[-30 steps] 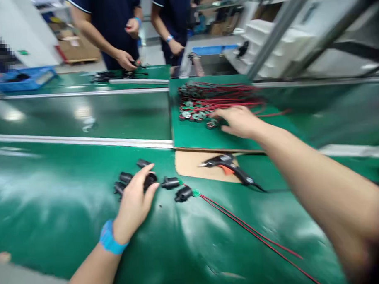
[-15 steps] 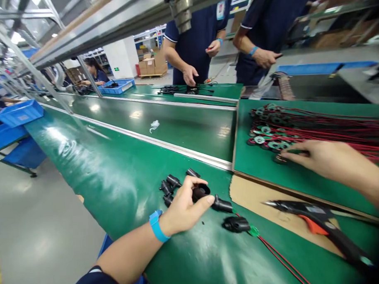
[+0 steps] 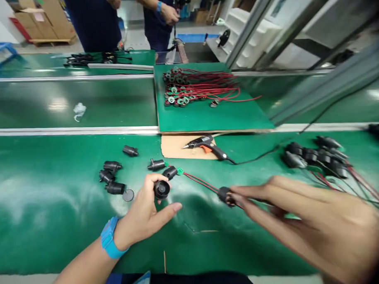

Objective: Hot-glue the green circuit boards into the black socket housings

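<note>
My left hand (image 3: pixel 142 220) curls its fingers around a black cylindrical housing (image 3: pixel 161 190), its hollow end facing up and the thumb held apart. Between thumb and fingertips of my right hand (image 3: pixel 316 216), blurred by motion, is a small black round part (image 3: pixel 224 196) with a coppery inner side. It is to the right of the housing, apart from it. Just beyond my left hand lies another black housing (image 3: pixel 170 172) with a green end piece (image 3: pixel 180 171) and red wires (image 3: pixel 200 181). Whether those wires join the held part or pass behind it, I cannot tell.
Several loose black housings (image 3: pixel 115 187) and a grey disc (image 3: pixel 128 195) lie left. A glue gun (image 3: pixel 206 145) rests on cardboard (image 3: pixel 171 146). Beyond, a green board (image 3: pixel 201 121) bears red-wired parts (image 3: pixel 180 101). More wired housings (image 3: pixel 328 158) sit right. Co-workers (image 3: pixel 160 18) stand opposite.
My view has swung right. My right hand has left the wired parts on the board and come nearer with the small round part. My left hand still holds the housing.
</note>
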Available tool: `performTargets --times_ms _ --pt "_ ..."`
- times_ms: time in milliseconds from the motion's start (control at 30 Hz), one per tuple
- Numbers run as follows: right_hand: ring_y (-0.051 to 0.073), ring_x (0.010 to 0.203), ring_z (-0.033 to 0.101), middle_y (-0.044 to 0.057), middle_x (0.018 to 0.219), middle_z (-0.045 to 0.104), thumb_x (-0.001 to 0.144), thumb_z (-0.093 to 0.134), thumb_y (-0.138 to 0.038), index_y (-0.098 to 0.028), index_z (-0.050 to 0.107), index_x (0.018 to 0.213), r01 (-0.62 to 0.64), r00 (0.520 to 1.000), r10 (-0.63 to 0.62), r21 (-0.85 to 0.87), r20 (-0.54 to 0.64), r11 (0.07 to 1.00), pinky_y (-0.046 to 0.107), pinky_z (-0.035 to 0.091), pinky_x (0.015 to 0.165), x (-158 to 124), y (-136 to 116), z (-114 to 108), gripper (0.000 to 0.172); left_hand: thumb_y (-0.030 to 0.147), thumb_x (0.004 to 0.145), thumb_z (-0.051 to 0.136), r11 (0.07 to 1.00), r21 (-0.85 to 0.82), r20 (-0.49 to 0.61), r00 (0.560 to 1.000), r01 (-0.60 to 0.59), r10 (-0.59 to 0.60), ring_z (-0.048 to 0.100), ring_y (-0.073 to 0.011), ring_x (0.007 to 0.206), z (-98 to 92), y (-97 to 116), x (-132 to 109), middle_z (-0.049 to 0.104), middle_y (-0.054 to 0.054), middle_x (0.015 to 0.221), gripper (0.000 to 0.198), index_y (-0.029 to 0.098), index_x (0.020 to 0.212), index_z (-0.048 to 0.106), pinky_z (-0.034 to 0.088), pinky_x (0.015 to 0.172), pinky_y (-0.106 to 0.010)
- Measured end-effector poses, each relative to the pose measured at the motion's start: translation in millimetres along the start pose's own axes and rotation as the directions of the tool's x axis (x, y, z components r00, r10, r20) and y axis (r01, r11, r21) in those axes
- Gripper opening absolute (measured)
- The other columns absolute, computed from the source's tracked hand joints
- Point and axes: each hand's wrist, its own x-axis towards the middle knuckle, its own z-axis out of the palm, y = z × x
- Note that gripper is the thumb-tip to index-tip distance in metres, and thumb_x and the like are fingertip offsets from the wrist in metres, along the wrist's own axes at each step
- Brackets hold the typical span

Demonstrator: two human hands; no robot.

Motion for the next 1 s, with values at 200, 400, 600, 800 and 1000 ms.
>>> performTargets --times_ms 200,400,600,800,1000 --pt "0.009 0.048 0.048 -0.002 0.061 0.056 0.093 0.068 -0.028 -0.027 0.077 0.098 -0.114 0.993 0.096 0.399 0.066 0.910 0.025 0.038 0.046 6.7 -14.5 48.1 0.011 0.035 0.094 0.070 0.999 -0.014 0.156 0.987 -0.041 0.043 0.057 -0.0207 0.113 14.7 -3.1 -0.2 0.050 -0.007 0.123 0.027 0.026 0.116 0.057 0.051 0.096 -0.036" --pt "0.008 0.053 0.051 -0.001 0.065 0.060 0.092 0.069 -0.025 -0.018 0.078 0.097 -0.097 0.993 0.053 0.473 0.105 0.876 0.022 0.039 0.049 7.1 -15.2 70.1 0.013 0.034 0.090 0.074 0.999 -0.051 0.211 0.977 -0.009 0.020 0.061 -0.0168 0.099 18.6 -3.0 0.2 0.057 -0.003 0.111 0.036 0.031 0.124 0.062 0.055 0.083 -0.029" --pt "0.010 0.066 0.061 0.001 0.078 0.067 0.093 0.068 -0.025 -0.020 0.074 0.111 -0.149 0.969 0.028 0.487 0.247 0.861 0.022 0.046 0.059 10.3 -10.0 67.0 0.020 0.035 0.090 0.074 1.000 -0.003 0.219 0.976 -0.006 0.007 0.065 -0.0173 0.094 18.9 -4.5 1.6 0.067 -0.003 0.108 0.034 0.027 0.120 0.060 0.054 0.081 -0.030" --pt "0.011 0.070 0.062 0.000 0.086 0.073 0.098 0.061 -0.030 -0.022 0.075 0.105 -0.256 0.945 0.091 0.541 0.313 0.801 0.023 0.046 0.063 15.4 3.4 55.1 0.017 0.034 0.089 0.076 0.997 0.055 0.254 0.967 -0.049 0.033 0.066 -0.0169 0.098 13.4 -1.7 5.4 0.072 -0.001 0.107 0.033 0.028 0.119 0.065 0.051 0.089 -0.029" --pt "0.010 0.067 0.061 0.000 0.086 0.073 0.099 0.060 -0.029 -0.020 0.075 0.106 -0.248 0.940 0.071 0.526 0.334 0.814 0.023 0.044 0.062 12.7 4.9 59.6 0.018 0.031 0.089 0.076 0.998 0.047 0.243 0.969 -0.052 0.039 0.067 -0.0137 0.099 15.0 -4.4 5.0 0.072 0.002 0.110 0.037 0.032 0.124 0.063 0.051 0.088 -0.025"
